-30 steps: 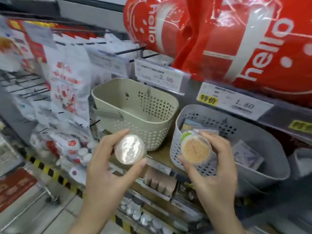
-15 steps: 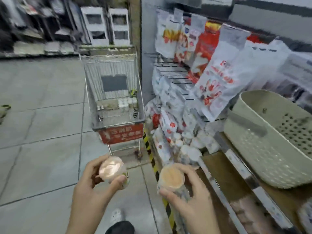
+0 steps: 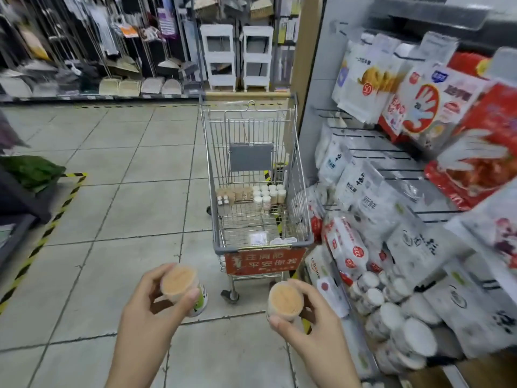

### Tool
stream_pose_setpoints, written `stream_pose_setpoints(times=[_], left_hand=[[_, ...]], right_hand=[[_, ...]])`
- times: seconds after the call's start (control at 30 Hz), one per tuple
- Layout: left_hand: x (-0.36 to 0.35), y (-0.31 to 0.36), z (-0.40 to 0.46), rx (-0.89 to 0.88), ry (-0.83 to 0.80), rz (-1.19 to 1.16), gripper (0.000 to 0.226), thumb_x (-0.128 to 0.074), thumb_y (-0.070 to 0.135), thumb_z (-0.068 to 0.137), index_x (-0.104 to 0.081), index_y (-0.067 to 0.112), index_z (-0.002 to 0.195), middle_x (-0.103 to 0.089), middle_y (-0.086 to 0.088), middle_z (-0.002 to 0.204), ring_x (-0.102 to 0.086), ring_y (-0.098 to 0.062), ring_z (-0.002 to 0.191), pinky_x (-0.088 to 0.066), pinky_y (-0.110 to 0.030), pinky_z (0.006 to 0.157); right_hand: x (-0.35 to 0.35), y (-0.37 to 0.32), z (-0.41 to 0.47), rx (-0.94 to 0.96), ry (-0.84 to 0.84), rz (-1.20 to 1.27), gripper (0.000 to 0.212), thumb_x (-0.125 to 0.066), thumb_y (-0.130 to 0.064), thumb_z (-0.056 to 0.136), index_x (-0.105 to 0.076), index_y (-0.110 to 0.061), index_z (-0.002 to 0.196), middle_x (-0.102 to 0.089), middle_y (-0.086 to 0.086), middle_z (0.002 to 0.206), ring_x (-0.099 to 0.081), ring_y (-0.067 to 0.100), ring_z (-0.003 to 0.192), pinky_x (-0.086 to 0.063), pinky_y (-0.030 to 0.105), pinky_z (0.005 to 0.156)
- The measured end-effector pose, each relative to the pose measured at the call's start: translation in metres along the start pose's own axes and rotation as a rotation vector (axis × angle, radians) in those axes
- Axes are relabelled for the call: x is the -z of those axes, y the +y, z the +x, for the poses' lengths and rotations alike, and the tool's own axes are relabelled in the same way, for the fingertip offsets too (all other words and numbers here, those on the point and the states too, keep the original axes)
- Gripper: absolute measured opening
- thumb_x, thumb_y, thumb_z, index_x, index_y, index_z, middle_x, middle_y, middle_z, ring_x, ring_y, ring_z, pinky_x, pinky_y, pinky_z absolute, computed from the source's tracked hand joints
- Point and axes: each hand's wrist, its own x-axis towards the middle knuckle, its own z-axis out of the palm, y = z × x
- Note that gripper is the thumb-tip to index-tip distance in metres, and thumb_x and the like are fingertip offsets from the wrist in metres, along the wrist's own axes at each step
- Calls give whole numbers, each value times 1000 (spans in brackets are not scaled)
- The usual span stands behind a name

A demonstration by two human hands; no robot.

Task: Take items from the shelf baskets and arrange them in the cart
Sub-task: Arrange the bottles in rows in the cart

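Tan-topped jars sit pinched in each grip: left hand [image 3: 145,317] holds left jar [image 3: 183,287], right hand [image 3: 313,329] right jar [image 3: 285,301]. Both tops tilt toward the camera, short of the cart [image 3: 223,249].

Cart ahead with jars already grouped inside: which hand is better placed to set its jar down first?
Probably the right hand. Its jar sits almost directly below the cart, in line with the white jars at the far right. The left hand and its jar are further off to the side.
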Motion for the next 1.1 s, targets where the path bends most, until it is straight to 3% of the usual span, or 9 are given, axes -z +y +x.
stream_pose_setpoints(times=[0.1, 0.2, 0.4, 0.53, 0.67, 0.77, 1.0, 1.1], left_hand=[[-1, -2, 36, 22, -36, 31, 48, -86, 34, 56, -63, 47, 95, -70, 15, 98, -67, -3, 81, -49, -7, 67], [-13, -5, 66, 47, -59, 31, 49, -87, 32, 56, -62, 49, 95, -69, 14, 99, -66, -4, 82, -52, -19, 70], [-49, -16, 132, 119, -76, 37, 47, -85, 17, 67, -63, 45, 97, -69, 16, 97, -67, -8, 81, -50, -19, 67], [-69, -12, 189, 168, -25, 37, 47, -89, 34, 59, -64, 43, 98, -69, 14, 100, -69, -6, 82, -51, -21, 69], [-91, -17, 252, 193, 17, 76, 46, -78, 35, 56, -63, 40, 99, -69, 16, 97, -69, -9, 82, -51, -12, 63], [-114, -25, 296, 206, 30, 141, 44, -80, 37, 59, -62, 42, 99, -68, 20, 97, -68, -9, 85, -51, -18, 69], [-163, -61, 401, 309, -118, 274, 45, -82, 24, 71, -57, 38, 107, -65, 19, 96, -63, -6, 89, -53, -30, 80], [-181, -94, 449, 354, -204, 301, 45, -79, 19, 74, -55, 32, 110, -60, 18, 103, -59, 0, 91, -50, -15, 74]], right_hand=[[-11, 0, 32, -51, -7, 12, 57, -81, -49, 58, -56, -52, 110, -61, -22, 116, -56, 2, 111, -46, 36, 99], [-10, 4, 65, -95, -3, 12, 54, -86, -29, 66, -61, -41, 112, -64, -15, 116, -60, 8, 109, -49, 40, 97], [-4, 15, 157, -153, 0, 58, 50, -83, -9, 70, -64, -36, 108, -67, -5, 111, -64, 13, 102, -55, 25, 79], [-8, 9, 235, -175, -61, 59, 49, -83, -15, 71, -62, -35, 110, -67, -6, 107, -65, 7, 94, -53, 23, 79], [-13, 3, 312, -171, -120, 13, 50, -83, -27, 71, -56, -47, 108, -63, -18, 104, -60, -5, 92, -50, 20, 80], [-13, 4, 363, -170, -155, -11, 50, -84, -27, 70, -57, -47, 107, -63, -21, 102, -60, -6, 89, -51, 22, 81], [-32, 38, 466, -256, -144, -71, 54, -83, -16, 71, -56, -33, 114, -61, -16, 109, -59, -2, 96, -46, 9, 74], [-54, 64, 505, -307, -104, -87, 51, -82, -10, 71, -56, -31, 110, -62, -11, 106, -61, 2, 92, -50, 15, 75]])
